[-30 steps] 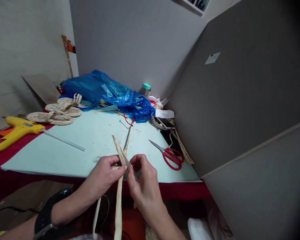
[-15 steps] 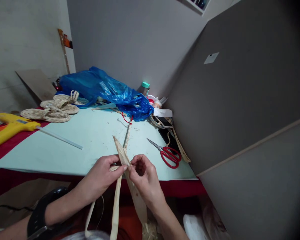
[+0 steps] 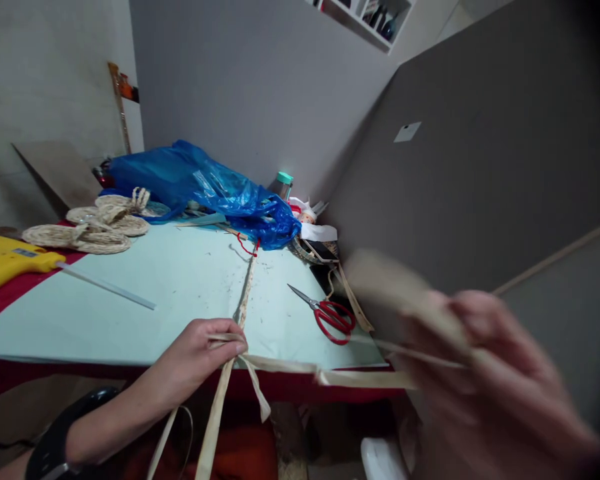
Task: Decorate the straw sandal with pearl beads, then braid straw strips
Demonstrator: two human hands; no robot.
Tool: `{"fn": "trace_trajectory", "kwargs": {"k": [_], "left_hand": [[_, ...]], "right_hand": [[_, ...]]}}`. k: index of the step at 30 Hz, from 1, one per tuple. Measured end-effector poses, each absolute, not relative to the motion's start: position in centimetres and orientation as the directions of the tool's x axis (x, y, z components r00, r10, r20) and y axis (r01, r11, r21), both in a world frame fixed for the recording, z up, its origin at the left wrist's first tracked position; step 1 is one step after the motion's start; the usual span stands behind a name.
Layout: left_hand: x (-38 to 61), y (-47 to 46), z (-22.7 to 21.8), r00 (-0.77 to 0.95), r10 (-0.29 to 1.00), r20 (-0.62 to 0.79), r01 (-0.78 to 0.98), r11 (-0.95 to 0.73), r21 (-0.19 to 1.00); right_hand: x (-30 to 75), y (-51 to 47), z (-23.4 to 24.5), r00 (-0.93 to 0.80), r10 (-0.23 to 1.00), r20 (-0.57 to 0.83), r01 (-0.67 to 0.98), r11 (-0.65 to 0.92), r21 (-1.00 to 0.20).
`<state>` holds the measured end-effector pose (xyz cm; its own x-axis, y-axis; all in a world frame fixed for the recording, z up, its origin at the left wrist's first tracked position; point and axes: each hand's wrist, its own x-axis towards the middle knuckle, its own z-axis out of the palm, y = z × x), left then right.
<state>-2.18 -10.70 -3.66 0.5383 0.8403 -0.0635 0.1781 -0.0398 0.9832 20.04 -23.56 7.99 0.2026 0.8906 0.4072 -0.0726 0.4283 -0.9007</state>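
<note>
My left hand (image 3: 200, 353) pinches a bundle of pale dried leaf strips (image 3: 225, 393) at the near edge of the table, where a braided length (image 3: 245, 293) runs away across the pale green mat (image 3: 130, 300). My right hand (image 3: 490, 373) is far out to the right, badly blurred, closed on one wide strip (image 3: 330, 375) stretched taut between both hands. Loose strip ends hang down below my left hand.
Red-handled scissors (image 3: 330, 317) lie on the mat right of the braid. A yellow glue gun (image 3: 10, 263) sits at the left with a glue stick (image 3: 105, 287). Coiled woven mats (image 3: 90, 227), a blue plastic bag (image 3: 205, 193) and a bottle (image 3: 283, 183) stand behind. A grey panel (image 3: 480, 167) walls the right.
My right hand has swept fast from beside the left hand out to the right, pulling one strip sideways. The left hand stays pinched at the table edge.
</note>
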Motion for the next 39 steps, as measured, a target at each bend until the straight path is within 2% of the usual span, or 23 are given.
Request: {"fn": "trace_trajectory", "kwargs": {"k": [2, 4, 6, 7, 8, 9, 11, 13, 15, 17, 18, 19, 21, 25, 29, 34, 36, 39], "left_hand": [[-2.2, -10.7, -3.4, 0.524, 0.851, -0.018, 0.179, -0.089, 0.98], [-2.2, -10.8, -3.4, 0.511, 0.86, -0.004, 0.171, -0.097, 0.981], [-2.3, -10.8, -3.6, 0.509, 0.861, -0.01, 0.152, -0.078, 0.985], [-2.4, -10.7, -3.8, 0.507, 0.862, -0.01, 0.147, -0.074, 0.986], [-2.4, -10.7, -4.1, 0.506, 0.862, -0.011, 0.144, -0.072, 0.987], [-2.5, -10.6, -4.3, 0.502, 0.865, -0.015, 0.142, -0.066, 0.988], [-2.5, -10.6, -4.5, 0.479, 0.877, -0.036, 0.132, -0.031, 0.991], [-2.5, -10.7, -4.5, 0.469, 0.881, -0.064, 0.109, 0.014, 0.994], [-2.3, -10.8, -4.2, 0.469, 0.878, -0.093, 0.088, 0.058, 0.994], [-2.2, -10.9, -3.9, 0.486, 0.867, -0.112, 0.07, 0.09, 0.994], [-2.1, -11.0, -3.8, 0.496, 0.861, -0.113, 0.053, 0.1, 0.994], [-2.0, -11.0, -3.7, 0.505, 0.856, -0.108, 0.033, 0.106, 0.994], [-1.9, -11.0, -3.7, 0.521, 0.849, -0.091, -0.003, 0.108, 0.994], [-2.1, -11.1, -3.8, 0.506, 0.861, -0.057, -0.023, 0.08, 0.997], [-2.4, -11.2, -3.9, 0.521, 0.853, -0.032, -0.047, 0.066, 0.997], [-2.0, -11.1, -3.8, 0.505, 0.863, -0.008, -0.052, 0.039, 0.998], [-1.9, -11.2, -3.6, 0.495, 0.866, -0.068, -0.011, 0.085, 0.996], [-1.9, -11.6, -3.4, 0.494, 0.848, -0.192, 0.017, 0.211, 0.977]], "right_hand": [[21.9, -23.5, 9.9, 0.401, 0.754, 0.519, 0.056, 0.546, -0.836], [23.5, -22.1, 11.0, 0.546, 0.604, 0.581, 0.243, 0.549, -0.799], [25.3, -19.8, 11.1, 0.55, 0.511, 0.66, 0.443, 0.491, -0.75], [26.2, -18.3, 10.7, 0.524, 0.493, 0.695, 0.58, 0.392, -0.715], [27.2, -16.9, 10.0, 0.479, 0.497, 0.724, 0.737, 0.22, -0.639], [28.0, -15.5, 9.2, 0.464, 0.521, 0.716, 0.784, 0.135, -0.606], [29.0, -13.2, 7.0, 0.431, 0.572, 0.698, 0.837, 0.037, -0.547], [28.3, -11.9, 4.6, 0.36, 0.666, 0.653, 0.872, 0.009, -0.49], [25.8, -11.7, 2.5, 0.257, 0.769, 0.585, 0.883, 0.059, -0.465], [22.1, -12.4, 1.0, 0.094, 0.874, 0.477, 0.853, 0.176, -0.491], [20.1, -12.9, 0.5, -0.019, 0.913, 0.407, 0.81, 0.252, -0.529], [18.2, -13.4, 0.1, -0.149, 0.931, 0.332, 0.71, 0.335, -0.619], [15.2, -14.2, -0.4, -0.25, 0.911, 0.328, 0.589, 0.412, -0.696], [12.8, -14.9, -0.9, -0.17, 0.893, 0.416, 0.551, 0.437, -0.712], [12.6, -15.1, -1.0, -0.225, 0.88, 0.418, 0.506, 0.472, -0.722], [12.4, -15.2, -1.1, -0.195, 0.868, 0.456, 0.5, 0.488, -0.716], [12.8, -15.3, -0.9, -0.112, 0.89, 0.442, 0.462, 0.441, -0.769], [14.2, -16.0, -0.5, 0.068, 0.933, 0.355, 0.311, 0.318, -0.896]]}}
